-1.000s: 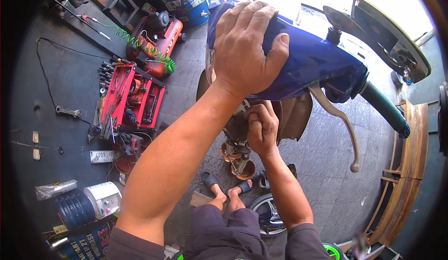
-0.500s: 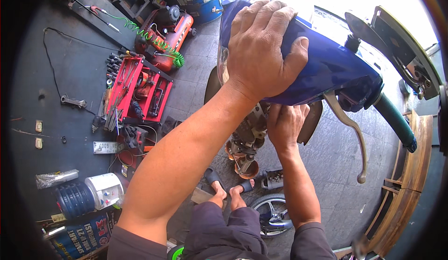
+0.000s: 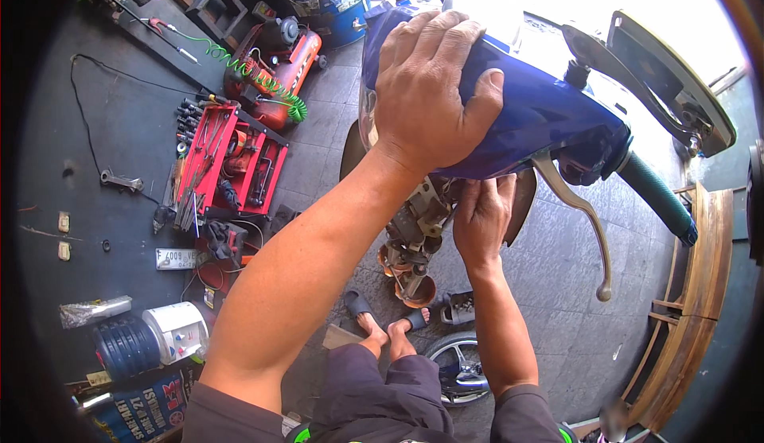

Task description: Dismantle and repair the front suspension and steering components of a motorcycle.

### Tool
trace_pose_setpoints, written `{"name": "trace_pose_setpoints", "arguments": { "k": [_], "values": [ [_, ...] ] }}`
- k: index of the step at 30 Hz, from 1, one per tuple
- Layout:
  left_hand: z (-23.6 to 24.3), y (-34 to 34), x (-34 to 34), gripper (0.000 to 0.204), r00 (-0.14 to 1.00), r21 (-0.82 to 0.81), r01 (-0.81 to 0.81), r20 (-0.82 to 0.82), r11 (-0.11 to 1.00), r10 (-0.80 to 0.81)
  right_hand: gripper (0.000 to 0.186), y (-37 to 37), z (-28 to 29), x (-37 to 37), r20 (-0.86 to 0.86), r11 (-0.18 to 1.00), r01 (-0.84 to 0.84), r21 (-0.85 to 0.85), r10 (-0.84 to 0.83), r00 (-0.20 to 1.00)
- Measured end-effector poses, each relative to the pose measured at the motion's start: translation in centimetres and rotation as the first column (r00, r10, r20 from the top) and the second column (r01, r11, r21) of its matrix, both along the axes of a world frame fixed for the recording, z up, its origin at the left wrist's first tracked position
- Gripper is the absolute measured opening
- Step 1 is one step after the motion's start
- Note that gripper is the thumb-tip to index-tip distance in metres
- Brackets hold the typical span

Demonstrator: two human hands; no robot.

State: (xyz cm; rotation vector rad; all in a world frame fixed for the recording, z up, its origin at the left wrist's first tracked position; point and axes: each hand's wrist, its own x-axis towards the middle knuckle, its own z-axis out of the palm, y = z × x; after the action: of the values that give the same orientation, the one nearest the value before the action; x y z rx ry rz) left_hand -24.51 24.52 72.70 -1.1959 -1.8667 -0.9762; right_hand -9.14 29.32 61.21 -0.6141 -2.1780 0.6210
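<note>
Left hand (image 3: 434, 97) is flat on top of the blue handlebar cover (image 3: 541, 117), fingers (image 3: 422, 37) spread wide and curling over its front edge, thumb pressed on the side, so it's gripping the cover from above. Right hand (image 3: 481, 216) is tucked just under that same cover, fingers pointing up into the gap beneath it; can't tell if they're pinching anything, the tips are hidden.

Right beside the right hand hangs the silver brake lever (image 3: 577, 220), and past it the green handle grip (image 3: 656, 200) sticks out further to the right. Just left of the right hand is the exposed steering column (image 3: 414, 236) with its grimy metal parts. Below both hands, the person's feet in sandals (image 3: 382, 320) sit on the tiled floor (image 3: 557, 284) next to the front wheel (image 3: 458, 363).

Way off to the left of the left hand: a red toolbox (image 3: 231, 165) opened out with tools, an orange air compressor (image 3: 294, 57) with a green coiled hose (image 3: 263, 85).
</note>
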Motion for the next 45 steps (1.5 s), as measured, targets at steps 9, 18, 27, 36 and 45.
{"name": "trace_pose_setpoints", "arguments": {
  "k": [9,18,27,36,45],
  "values": [
    [0.1,-0.1,0.4,0.046,1.000,-0.024,-0.006,0.015,1.000,0.006,0.024,1.3,-2.6,1.8,-0.299,0.727,-0.225,-0.649,0.028,0.954],
    [0.1,0.0,0.4,0.045,1.000,-0.012,-0.004,0.018,1.000,0.004,0.031,2.8,-3.4,0.2,-0.534,-0.013,-0.549,-0.835,-0.213,0.818],
    [0.1,0.2,0.2,0.047,0.999,0.003,0.007,0.041,1.000,-0.007,0.034,3.7,-2.2,-1.5,-0.043,0.475,-0.033,-0.879,-0.011,0.999],
    [-0.3,-0.1,0.0,0.049,0.997,0.002,0.000,0.075,1.000,0.000,0.025,2.9,4.1,-2.2,0.712,0.993,-0.094,-0.066,0.113,0.693],
    [-0.2,0.1,0.3,0.046,0.999,-0.005,-0.005,0.054,1.000,0.005,0.032,6.0,2.3,-2.0,0.403,0.713,-0.647,0.269,0.527,0.748]
  ]
}}
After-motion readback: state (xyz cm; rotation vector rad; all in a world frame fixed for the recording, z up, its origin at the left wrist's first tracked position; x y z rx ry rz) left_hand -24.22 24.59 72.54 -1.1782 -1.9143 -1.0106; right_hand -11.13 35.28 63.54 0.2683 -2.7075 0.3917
